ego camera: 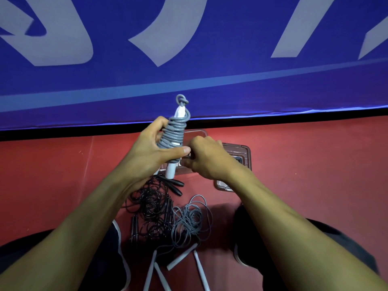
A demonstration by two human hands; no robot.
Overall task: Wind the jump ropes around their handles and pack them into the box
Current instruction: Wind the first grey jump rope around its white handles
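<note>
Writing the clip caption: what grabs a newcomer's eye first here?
First, the wound grey rope bundle on white handles, held upright at centre by the left hand, with the right hand pinching at its lower end. Next, the big blue banner with pale lettering across the top. Then the loose black ropes and grey rope tangled on the red floor below the hands.

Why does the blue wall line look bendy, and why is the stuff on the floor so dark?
Head view: the wide-angle lens curves the blue banner's straight edge; dim light and the arms' shadows darken the black ropes; the left hand and wound grey rope look sharp.
</note>
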